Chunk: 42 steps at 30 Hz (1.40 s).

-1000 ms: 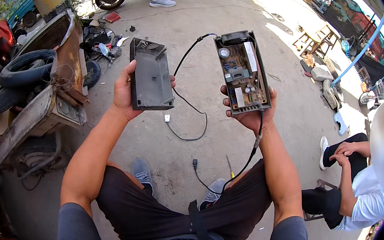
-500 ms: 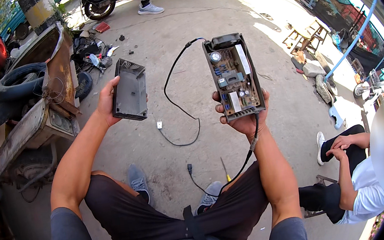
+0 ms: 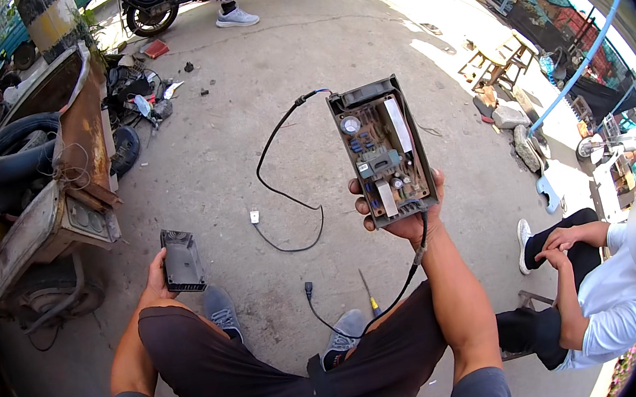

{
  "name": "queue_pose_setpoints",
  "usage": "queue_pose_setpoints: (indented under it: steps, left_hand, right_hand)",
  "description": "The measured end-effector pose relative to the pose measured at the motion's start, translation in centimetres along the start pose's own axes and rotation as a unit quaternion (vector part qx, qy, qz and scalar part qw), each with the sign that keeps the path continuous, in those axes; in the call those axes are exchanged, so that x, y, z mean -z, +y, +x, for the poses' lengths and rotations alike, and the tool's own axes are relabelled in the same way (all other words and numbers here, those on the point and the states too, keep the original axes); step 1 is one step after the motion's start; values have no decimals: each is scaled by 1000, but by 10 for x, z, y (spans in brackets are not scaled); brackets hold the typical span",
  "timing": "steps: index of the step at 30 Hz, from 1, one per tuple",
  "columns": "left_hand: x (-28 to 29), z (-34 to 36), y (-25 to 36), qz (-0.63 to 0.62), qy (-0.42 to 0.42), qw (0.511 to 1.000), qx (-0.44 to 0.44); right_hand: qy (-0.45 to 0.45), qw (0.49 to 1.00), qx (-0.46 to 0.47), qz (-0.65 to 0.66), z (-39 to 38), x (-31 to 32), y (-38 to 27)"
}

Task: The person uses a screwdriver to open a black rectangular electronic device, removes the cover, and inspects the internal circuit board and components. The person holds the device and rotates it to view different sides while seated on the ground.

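My right hand (image 3: pixel 435 219) holds up an open battery charger (image 3: pixel 379 160) from below, fingers wrapped round its lower end. Its circuit board, capacitors and a fan at the far end lie bare. A black cord (image 3: pixel 259 166) leaves the far end and hangs to a white plug (image 3: pixel 255 217); another cord from the near end drops to a black connector (image 3: pixel 309 288). Low beside my left knee, my left hand (image 3: pixel 156 277) grips the charger's black plastic cover (image 3: pixel 183 260) by its left side, hollow inside facing up.
A screwdriver (image 3: pixel 373 302) with a yellow handle lies by my right shoe. To the left stands a rusty cart (image 3: pixel 89 140) with tyres. On the right a person (image 3: pixel 613 304) sits with hands together. Farther off are a wooden stool (image 3: pixel 497 62) and a scooter (image 3: pixel 164 2).
My left hand has lowered the cover toward the ground and nearer my left knee. The charger in my right hand has tilted slightly and shifted a little nearer.
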<state>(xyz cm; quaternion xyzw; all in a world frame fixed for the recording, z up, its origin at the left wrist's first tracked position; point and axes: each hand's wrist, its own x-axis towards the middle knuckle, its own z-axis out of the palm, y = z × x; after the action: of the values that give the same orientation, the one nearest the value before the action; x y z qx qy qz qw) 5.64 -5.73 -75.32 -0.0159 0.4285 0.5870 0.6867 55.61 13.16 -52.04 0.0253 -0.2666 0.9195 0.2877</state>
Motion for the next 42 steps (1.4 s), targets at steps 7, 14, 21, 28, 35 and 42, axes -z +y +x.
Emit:
queue_pose_setpoints:
  steps: [7, 14, 21, 28, 35, 42]
  left_hand:
    - [112, -28, -44, 96, 153, 982, 60]
    - [152, -63, -62, 169, 243, 953, 63]
    - [161, -80, -68, 189, 265, 943, 75]
    - [160, -86, -65, 213, 266, 938, 71]
    - [133, -70, -43, 276, 212, 937, 19]
    - [-33, -52, 7, 395, 138, 906, -65]
  right_hand:
    - [28, 999, -14, -27, -1, 3, -1]
    - [61, 996, -22, -60, 1, 2, -2]
    - [54, 998, -21, -38, 6, 2, 2]
    - [33, 999, -4, -14, 4, 3, 6]
    - [-6, 1000, -3, 17, 4, 1, 8]
    - [-45, 998, -4, 33, 4, -2, 8]
